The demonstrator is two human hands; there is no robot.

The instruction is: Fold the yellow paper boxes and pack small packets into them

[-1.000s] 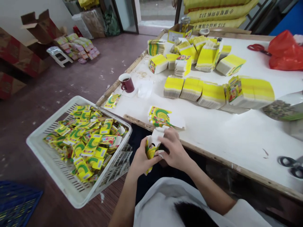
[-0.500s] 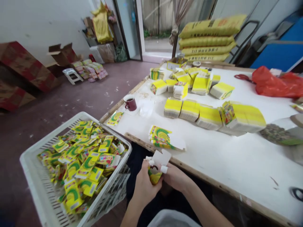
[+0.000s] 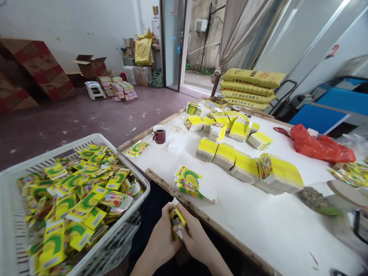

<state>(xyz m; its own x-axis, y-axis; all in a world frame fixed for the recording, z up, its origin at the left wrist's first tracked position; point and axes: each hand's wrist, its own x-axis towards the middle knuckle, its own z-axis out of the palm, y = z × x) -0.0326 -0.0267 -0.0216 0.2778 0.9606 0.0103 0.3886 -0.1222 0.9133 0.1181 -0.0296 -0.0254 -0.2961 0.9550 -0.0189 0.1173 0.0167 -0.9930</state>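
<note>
Between my two hands is a small yellow carton with white inner flaps, held over my lap at the table's edge. My left hand wraps its left side. My right hand grips the other side, fingers at the open end. Something dark shows inside the carton, too small to make out. Just beyond my hands, a few flat yellow-green cartons lie fanned on the white table. To my left stands a white plastic basket full of yellow-green cartons.
Stacks of flat yellow cartons line the table's middle, with more behind. A maroon mug of dark liquid stands near the left edge. A red plastic bag lies at the right. Yellow sacks are piled beyond the table.
The carton's white flaps stood up and spread before; now they are folded in closer, with my right hand nearer my left. The camera has tilted up and turned right.
</note>
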